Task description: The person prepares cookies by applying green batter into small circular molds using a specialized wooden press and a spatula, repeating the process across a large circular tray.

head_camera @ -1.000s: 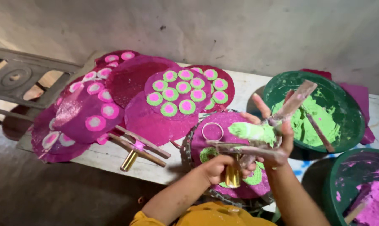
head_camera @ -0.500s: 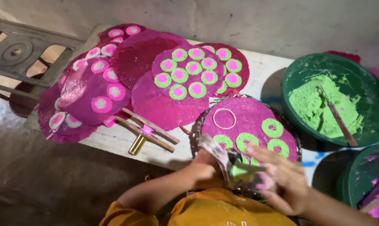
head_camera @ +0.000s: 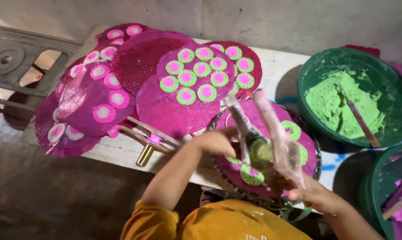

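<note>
Our left hand (head_camera: 216, 142) and right hand (head_camera: 310, 193) both grip a long-handled stamp tool (head_camera: 258, 149) over the magenta disc (head_camera: 272, 133). Green powder bowl (head_camera: 356, 95) sits beyond the right hand on the bench (head_camera: 281, 71).

I am in a small craft workshop. Pink discs (head_camera: 183, 84) with coloured dots fill my white bench (head_camera: 281, 71), and green bowls (head_camera: 356, 98) of colour powder sit at the right.
</note>
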